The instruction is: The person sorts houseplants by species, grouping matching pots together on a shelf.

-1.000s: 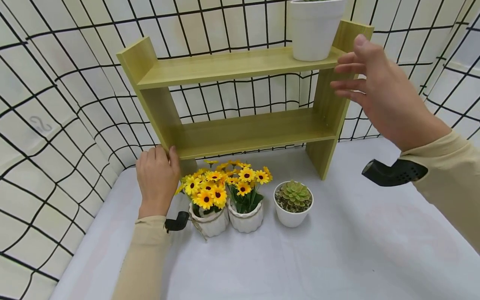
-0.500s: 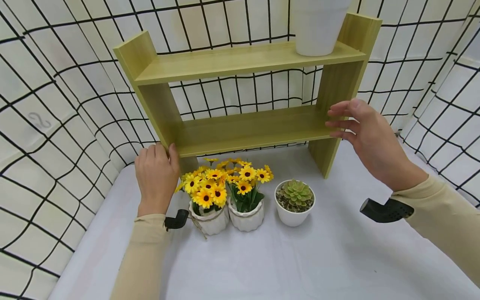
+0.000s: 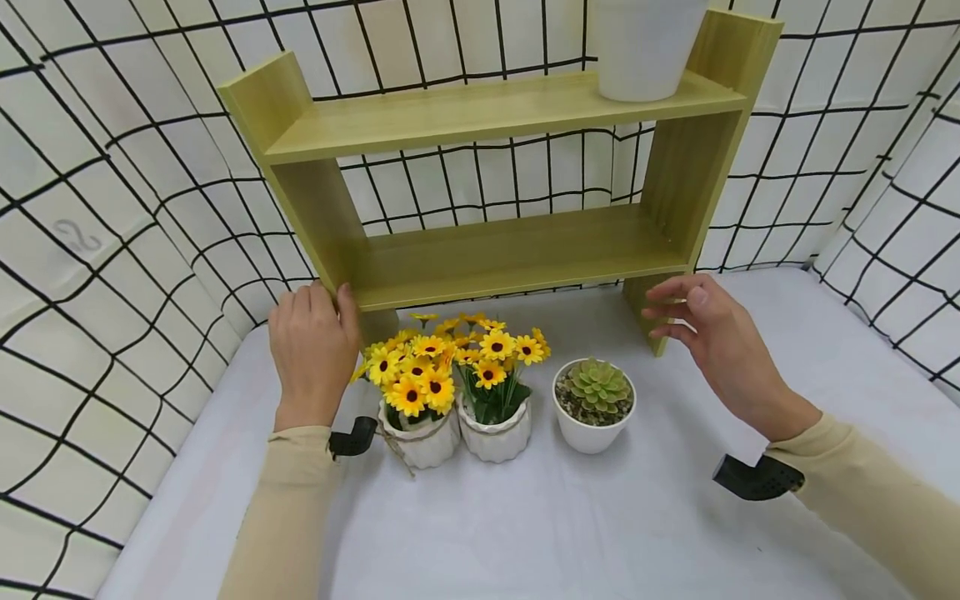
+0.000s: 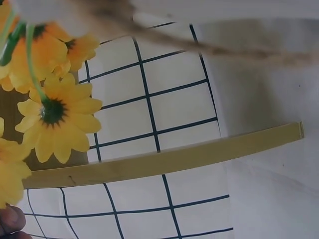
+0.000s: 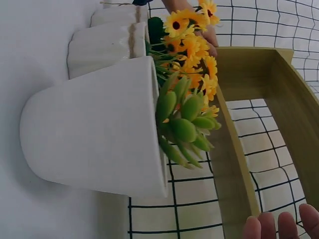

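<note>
In the head view my left hand [image 3: 313, 358] grips the lower left side panel of a two-tier wooden shelf [image 3: 525, 254], thumb along its front edge. Fingertips [image 4: 11, 220] of this hand show at the corner of the left wrist view. My right hand [image 3: 731, 362] hangs beside the shelf's lower right leg, holding nothing, its fingers loosely bent. Between the hands stand two white pots of yellow artificial flowers [image 3: 411, 392] and a white pot with a green succulent [image 3: 598, 386]. The succulent pot [image 5: 94, 129] looms large in the right wrist view.
A larger white pot [image 3: 645, 54], cut off by the frame, stands at the right end of the upper tier. Black wire grid panels [image 3: 112, 275] rise behind and at both sides. White cloth [image 3: 525, 533] covers the table.
My right hand has come down from beside the upper tier to the lower right leg. The left hand keeps its place on the side panel. The view has tilted slightly downward.
</note>
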A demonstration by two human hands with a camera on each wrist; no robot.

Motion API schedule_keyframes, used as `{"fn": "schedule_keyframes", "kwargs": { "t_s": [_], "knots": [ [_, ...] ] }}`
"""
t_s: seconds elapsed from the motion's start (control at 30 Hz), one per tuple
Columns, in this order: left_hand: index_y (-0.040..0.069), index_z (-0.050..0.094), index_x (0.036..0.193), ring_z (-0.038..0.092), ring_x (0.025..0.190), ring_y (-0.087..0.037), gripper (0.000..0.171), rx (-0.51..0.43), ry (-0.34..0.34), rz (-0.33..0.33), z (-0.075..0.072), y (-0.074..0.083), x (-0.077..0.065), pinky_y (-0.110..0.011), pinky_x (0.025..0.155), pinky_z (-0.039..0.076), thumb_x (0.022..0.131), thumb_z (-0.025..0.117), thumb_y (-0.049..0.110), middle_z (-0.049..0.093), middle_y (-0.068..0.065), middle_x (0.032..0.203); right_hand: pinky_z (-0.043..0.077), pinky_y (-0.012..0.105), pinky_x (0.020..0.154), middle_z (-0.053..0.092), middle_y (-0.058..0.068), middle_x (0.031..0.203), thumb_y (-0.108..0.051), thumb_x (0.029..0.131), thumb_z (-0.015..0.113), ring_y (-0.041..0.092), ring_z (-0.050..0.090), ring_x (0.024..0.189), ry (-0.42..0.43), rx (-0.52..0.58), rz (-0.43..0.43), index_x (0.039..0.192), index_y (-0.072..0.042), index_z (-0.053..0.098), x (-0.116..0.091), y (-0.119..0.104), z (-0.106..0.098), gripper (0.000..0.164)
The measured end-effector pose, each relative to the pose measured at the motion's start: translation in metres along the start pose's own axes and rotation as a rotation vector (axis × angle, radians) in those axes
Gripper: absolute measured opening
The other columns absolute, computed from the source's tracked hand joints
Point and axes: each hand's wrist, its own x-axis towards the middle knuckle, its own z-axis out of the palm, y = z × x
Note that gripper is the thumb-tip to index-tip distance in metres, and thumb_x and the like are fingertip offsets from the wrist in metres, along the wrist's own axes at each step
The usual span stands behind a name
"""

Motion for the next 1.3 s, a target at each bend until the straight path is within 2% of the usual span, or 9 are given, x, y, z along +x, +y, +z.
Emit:
{"fn": "schedule_keyframes", "kwargs": {
  "t_s": [0.17, 0.27, 0.37, 0.5, 0.87, 1.03, 1.17, 1.3],
  "knots": [
    [-0.008, 0.055, 0.081, 0.046, 0.068, -0.041, 0.049, -0.002, -0.004, -0.008, 0.0, 0.0, 0.0, -0.045, 0.065, 0.031, 0.111, 0.041, 0.028, 0.054, -0.023, 0.071, 0.052, 0.021, 0.095, 0.059, 0.003, 0.128, -0.028, 0.109, 0.04, 0.015, 0.062, 0.115, -0.01, 0.01, -0.003, 0.125, -0.008, 0.057, -0.006, 0.017, -0.001, 0.03],
    [-0.008, 0.054, 0.082, 0.046, 0.069, -0.041, 0.049, -0.004, -0.016, -0.015, 0.0, 0.0, 0.0, -0.046, 0.066, 0.032, 0.111, 0.04, 0.029, 0.053, -0.023, 0.072, 0.052, 0.021, 0.094, 0.059, 0.002, 0.128, -0.021, 0.108, 0.04, 0.013, 0.063, 0.115, -0.026, 0.008, -0.008, 0.125, -0.01, 0.056, -0.01, 0.027, -0.004, 0.025],
    [-0.008, 0.054, 0.081, 0.046, 0.07, -0.041, 0.051, 0.002, -0.03, -0.016, 0.001, 0.001, 0.0, -0.046, 0.066, 0.033, 0.111, 0.039, 0.03, 0.054, -0.024, 0.072, 0.052, 0.018, 0.093, 0.059, -0.001, 0.128, -0.011, 0.106, 0.043, 0.01, 0.062, 0.115, -0.044, -0.08, -0.02, 0.126, -0.011, 0.055, -0.015, 0.036, -0.005, 0.023],
    [-0.008, 0.054, 0.081, 0.045, 0.071, -0.04, 0.053, 0.002, -0.046, -0.023, 0.002, 0.001, 0.0, -0.046, 0.068, 0.033, 0.112, 0.038, 0.032, 0.054, -0.024, 0.073, 0.053, 0.015, 0.092, 0.058, -0.005, 0.128, -0.004, 0.103, 0.05, 0.006, 0.061, 0.115, -0.063, -0.195, -0.026, 0.13, -0.01, 0.053, -0.02, 0.046, -0.006, 0.028],
    [-0.008, 0.053, 0.079, 0.047, 0.072, -0.041, 0.053, -0.007, -0.029, -0.026, 0.003, 0.001, 0.0, -0.048, 0.068, 0.036, 0.111, 0.038, 0.031, 0.054, -0.024, 0.071, 0.053, 0.018, 0.096, 0.059, -0.003, 0.131, 0.01, 0.092, 0.06, 0.009, 0.061, 0.118, -0.133, -0.065, -0.022, 0.133, -0.006, 0.052, -0.023, 0.068, -0.006, 0.045],
    [-0.008, 0.054, 0.08, 0.048, 0.072, -0.041, 0.051, -0.024, -0.026, -0.031, 0.003, 0.001, 0.001, -0.049, 0.069, 0.036, 0.111, 0.039, 0.03, 0.054, -0.024, 0.072, 0.052, 0.017, 0.098, 0.057, 0.002, 0.134, 0.01, 0.091, 0.064, 0.012, 0.061, 0.122, -0.167, -0.037, 0.0, 0.134, -0.006, 0.05, -0.024, 0.076, -0.006, 0.048],
    [-0.008, 0.054, 0.081, 0.048, 0.073, -0.042, 0.05, -0.029, -0.025, -0.031, 0.003, 0.001, 0.001, -0.049, 0.069, 0.037, 0.111, 0.039, 0.029, 0.055, -0.025, 0.072, 0.051, 0.017, 0.1, 0.054, 0.003, 0.136, 0.009, 0.086, 0.073, 0.012, 0.058, 0.125, -0.207, -0.026, 0.01, 0.137, -0.005, 0.047, -0.023, 0.083, -0.007, 0.059],
    [-0.009, 0.056, 0.085, 0.048, 0.076, -0.043, 0.053, -0.024, -0.04, -0.038, 0.003, 0.0, 0.0, -0.049, 0.071, 0.037, 0.112, 0.037, 0.032, 0.057, -0.026, 0.076, 0.047, 0.015, 0.102, 0.047, 0.015, 0.142, 0.004, 0.073, 0.087, 0.007, 0.054, 0.128, -0.288, -0.119, 0.005, 0.145, 0.0, 0.038, -0.022, 0.09, -0.008, 0.087]
  ]
}}
